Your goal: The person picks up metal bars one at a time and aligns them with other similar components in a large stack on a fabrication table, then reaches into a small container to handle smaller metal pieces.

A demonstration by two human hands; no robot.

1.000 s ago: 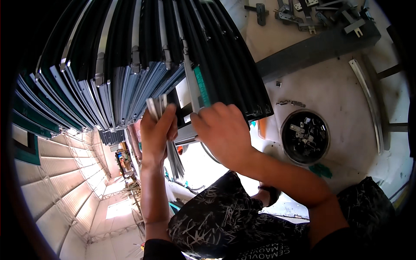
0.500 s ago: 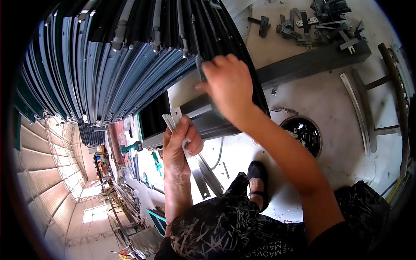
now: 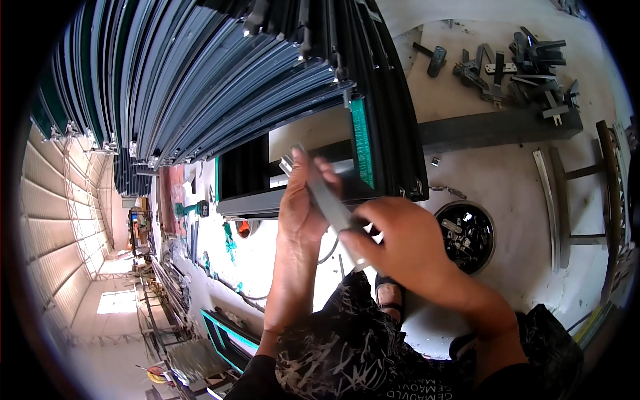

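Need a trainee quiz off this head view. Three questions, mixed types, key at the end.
1. What do the left hand and the right hand both hold?
2. True or false: the round bowl of small parts lies to the right of the left hand.
3. The bright band on the dark frame is: (a) red, (b) green, (c) yellow.

Key: 1. metal strips; 2. true; 3. b.

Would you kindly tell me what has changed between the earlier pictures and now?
The right hand has come down from the stacked dark frames to the lower part of the flat metal strips, which it now appears to grip. The left hand still holds the strips; the round bowl stays in place.
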